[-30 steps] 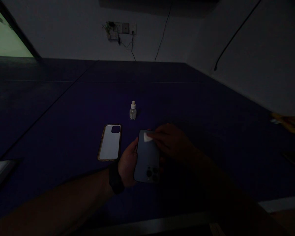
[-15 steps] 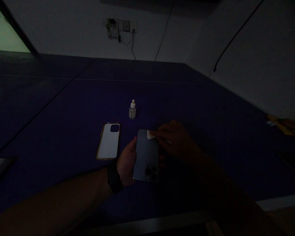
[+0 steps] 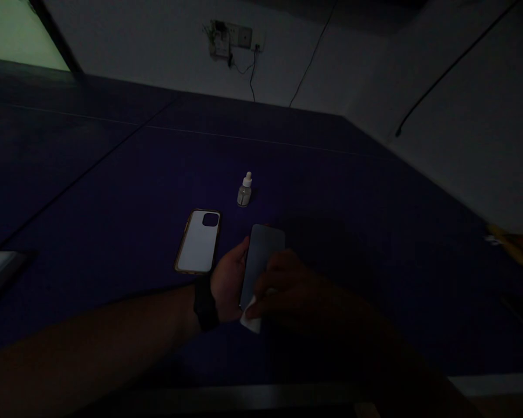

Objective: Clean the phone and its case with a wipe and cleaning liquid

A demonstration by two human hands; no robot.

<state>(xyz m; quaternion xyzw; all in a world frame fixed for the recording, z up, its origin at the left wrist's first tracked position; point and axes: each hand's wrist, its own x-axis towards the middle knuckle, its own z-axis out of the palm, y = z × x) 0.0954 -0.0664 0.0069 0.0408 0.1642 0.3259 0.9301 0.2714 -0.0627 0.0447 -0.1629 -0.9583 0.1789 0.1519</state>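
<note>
A smartphone (image 3: pixel 261 249) lies back side up in my left hand (image 3: pixel 230 284), whose thumb runs along its left edge. My right hand (image 3: pixel 283 287) is closed on a small white wipe (image 3: pixel 251 323) and presses it at the phone's near left corner. The lower part of the phone, with its cameras, is hidden under the right hand. Left of the phone, a phone case (image 3: pixel 199 241) with a pale inside and brownish rim rests on the table. Beyond them stands a small dropper bottle (image 3: pixel 244 193) with a white cap, upright.
The dark blue table (image 3: pixel 157 168) reaches back to a wall with sockets (image 3: pixel 237 38) and hanging cables. A white object (image 3: pixel 0 270) sits at the left edge, a yellowish item (image 3: pixel 518 247) at the far right. The room is dim.
My right hand has moved the wipe from the phone's far end down to its near left corner, covering the cameras. The view has tilted and shifted slightly.
</note>
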